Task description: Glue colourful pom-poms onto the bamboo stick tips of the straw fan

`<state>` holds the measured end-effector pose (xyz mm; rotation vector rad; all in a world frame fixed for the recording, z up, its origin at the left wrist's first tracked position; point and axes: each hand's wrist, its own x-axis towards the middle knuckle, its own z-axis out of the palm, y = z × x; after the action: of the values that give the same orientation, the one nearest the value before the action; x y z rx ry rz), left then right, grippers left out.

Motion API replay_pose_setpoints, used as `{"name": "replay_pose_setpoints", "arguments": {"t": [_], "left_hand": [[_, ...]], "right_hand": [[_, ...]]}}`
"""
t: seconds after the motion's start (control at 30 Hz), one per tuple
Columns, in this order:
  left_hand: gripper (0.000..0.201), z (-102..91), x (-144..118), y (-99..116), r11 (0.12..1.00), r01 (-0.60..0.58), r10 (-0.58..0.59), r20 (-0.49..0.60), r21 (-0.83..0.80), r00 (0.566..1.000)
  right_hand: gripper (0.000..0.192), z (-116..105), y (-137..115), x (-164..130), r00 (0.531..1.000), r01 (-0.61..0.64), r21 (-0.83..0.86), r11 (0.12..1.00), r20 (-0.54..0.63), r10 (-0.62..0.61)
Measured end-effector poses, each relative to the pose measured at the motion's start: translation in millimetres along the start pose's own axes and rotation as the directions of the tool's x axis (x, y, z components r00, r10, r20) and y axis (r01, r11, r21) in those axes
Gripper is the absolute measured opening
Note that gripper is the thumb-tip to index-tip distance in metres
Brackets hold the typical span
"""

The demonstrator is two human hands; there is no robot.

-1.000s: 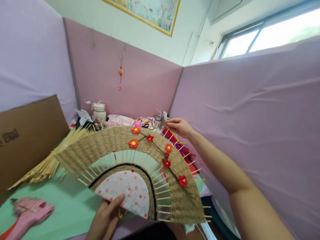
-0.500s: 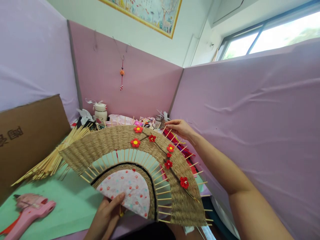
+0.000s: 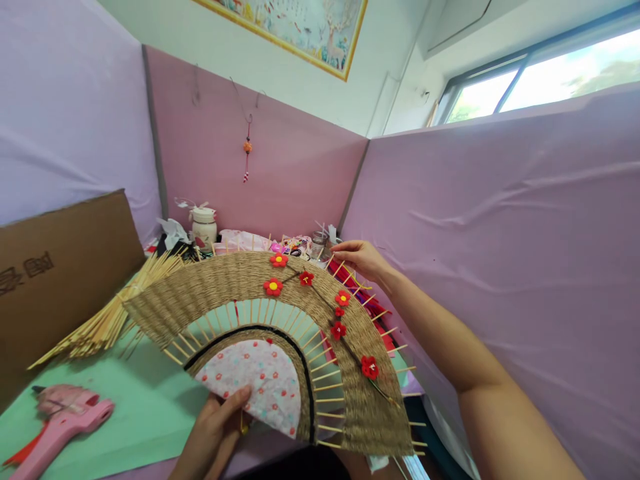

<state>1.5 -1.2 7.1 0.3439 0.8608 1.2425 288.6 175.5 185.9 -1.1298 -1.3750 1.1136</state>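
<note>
A large half-round woven straw fan [image 3: 200,287] fills the middle of the view, tilted toward me. Thin wooden sticks run through it and poke out past its outer rim. Red felt flowers [image 3: 339,330] on a brown twig decorate its right half, and a white floral cloth half-circle [image 3: 270,383] covers the base. My left hand [image 3: 216,427] grips that base, thumb on the cloth, other fingers behind. At the upper right rim, my right hand [image 3: 364,259] has its fingers pinched together at a stick's end.
A pink glue gun [image 3: 67,420] lies on the green mat [image 3: 145,413] at left. Behind it are a bundle of straw sticks [image 3: 110,317] and a cardboard sheet [image 3: 65,267]. A white jar [image 3: 203,229], pink packets [image 3: 245,241] and red strips [image 3: 373,303] sit beyond the fan.
The view has shifted very slightly, moving the background a little to the right and down. Both hands keep the same hold on the fan.
</note>
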Motion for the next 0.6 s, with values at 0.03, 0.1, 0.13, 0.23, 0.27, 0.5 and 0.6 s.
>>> {"name": "replay_pose_setpoints", "arguments": {"t": [0.03, 0.1, 0.13, 0.23, 0.27, 0.5, 0.6], "left_hand": [[0.077, -0.1, 0.1, 0.0, 1.0, -0.001, 0.001, -0.002, 0.003, 1.0], [0.076, -0.2, 0.6, -0.3, 1.0, 0.0, 0.0, -0.007, 0.007, 1.0], [0.076, -0.4, 0.9, -0.5, 1.0, 0.0, 0.0, -0.007, 0.008, 1.0], [0.079, -1.1, 1.8, -1.2, 1.0, -0.003, 0.003, -0.003, 0.006, 1.0], [0.08, -1.3, 2.0, -1.4, 1.0, -0.007, 0.007, 0.0, 0.005, 1.0], [0.08, -0.1, 0.3, -0.2, 1.0, -0.006, 0.006, 0.009, -0.012, 1.0], [0.082, 0.1, 0.2, -0.3, 1.0, -0.018, 0.018, -0.008, 0.003, 1.0]], "right_hand": [[0.034, 0.2, -0.2, 0.0, 1.0, 0.004, -0.006, 1.0, 0.002, -0.004], [0.035, 0.6, -0.9, -0.3, 1.0, 0.017, -0.016, 1.0, 0.007, -0.017], [0.035, 1.0, -1.4, -0.6, 1.0, 0.026, -0.019, 0.999, 0.007, -0.026], [0.035, 1.8, -2.2, -1.2, 0.999, 0.04, -0.017, 0.999, -0.004, -0.04], [0.036, 1.9, -2.3, -1.3, 0.999, 0.04, -0.017, 0.999, -0.008, -0.04], [0.032, 0.5, -0.6, -1.7, 0.998, 0.056, -0.048, 0.997, 0.014, -0.055], [0.029, 0.3, 0.0, -1.7, 0.997, 0.083, -0.081, 0.993, 0.009, -0.082]]}}
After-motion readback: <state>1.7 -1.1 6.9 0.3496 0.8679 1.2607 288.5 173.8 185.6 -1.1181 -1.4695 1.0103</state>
